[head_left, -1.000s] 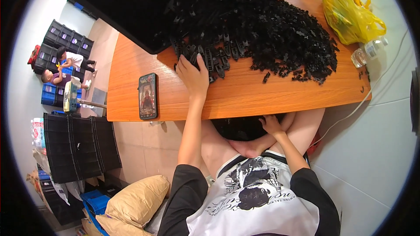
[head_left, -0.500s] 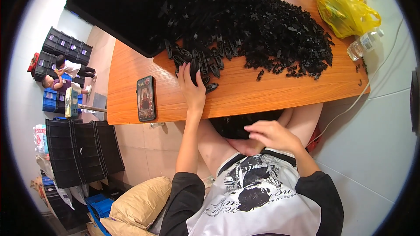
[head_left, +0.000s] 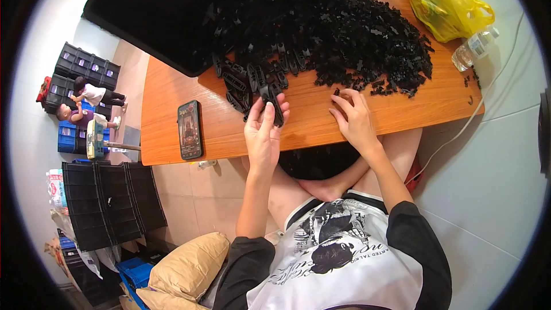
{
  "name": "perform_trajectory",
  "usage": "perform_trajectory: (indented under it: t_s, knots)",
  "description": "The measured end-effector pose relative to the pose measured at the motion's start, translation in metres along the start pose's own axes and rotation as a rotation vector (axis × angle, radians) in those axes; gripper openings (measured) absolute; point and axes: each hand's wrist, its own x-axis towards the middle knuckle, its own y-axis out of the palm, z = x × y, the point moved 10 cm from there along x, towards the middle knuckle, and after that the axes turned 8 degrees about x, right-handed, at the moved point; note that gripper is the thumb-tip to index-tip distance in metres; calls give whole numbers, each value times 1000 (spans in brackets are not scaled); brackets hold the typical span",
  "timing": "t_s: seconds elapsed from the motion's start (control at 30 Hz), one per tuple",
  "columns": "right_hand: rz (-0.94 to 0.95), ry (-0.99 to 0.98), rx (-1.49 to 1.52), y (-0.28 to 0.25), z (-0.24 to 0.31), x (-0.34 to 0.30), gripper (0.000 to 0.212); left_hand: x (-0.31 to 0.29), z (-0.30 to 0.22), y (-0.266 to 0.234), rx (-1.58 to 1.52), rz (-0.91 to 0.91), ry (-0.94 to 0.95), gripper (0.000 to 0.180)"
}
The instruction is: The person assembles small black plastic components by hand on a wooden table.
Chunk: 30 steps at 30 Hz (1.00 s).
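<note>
My left hand (head_left: pixel 263 138) is closed around a long, narrow black plastic piece (head_left: pixel 278 116), thumb on top, just above the table's front edge. Several similar long black pieces (head_left: pixel 236 86) lie loosely beyond it. My right hand (head_left: pixel 357 120) reaches over the table edge, fingers curled with a gap between thumb and forefinger. Its fingertips are beside a tiny black part (head_left: pixel 337 91) at the near border of a broad heap of small black parts (head_left: pixel 373 46); whether they touch it is hard to see.
A large black tray (head_left: pixel 143 17) spans the table's far left. A phone (head_left: pixel 190 130) lies left of my hands on the wooden table (head_left: pixel 224 138). At the far right are a yellow plastic bag (head_left: pixel 447 6) and a clear bottle (head_left: pixel 475 49). Two children (head_left: pixel 92 106) are by crates.
My left hand has lifted a long black piece from the pile toward me and turned palm up. My right hand has risen from my lap to the heap's near edge.
</note>
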Motion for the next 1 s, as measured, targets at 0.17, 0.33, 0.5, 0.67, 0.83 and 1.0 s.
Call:
perform_trajectory:
  t_s: [0.17, 0.33, 0.5, 0.67, 0.83, 1.0]
  knots:
    - [5, -40, 68, -6, -7, -12, 22, -20, 24, 15, -175, 49, -209, 30]
    - [-71, 146, 179, -13, -13, -11, 29, -30, 44, 16, -124, 17, -251, 31]
    - [-106, 27, 43, -18, -7, -13, 28, -36, 55, 18, -175, 37, -275, 34]
    - [-65, 54, 129, -14, -11, -14, 19, -39, 64, 13, -159, 25, -304, 36]
    - [-18, -113, -19, -16, 7, -11, 22, -38, 68, 16, -166, 33, -332, 37]
    - [38, -91, -149, -18, 23, -6, 22, -37, 68, 20, -171, 80, -292, 34]
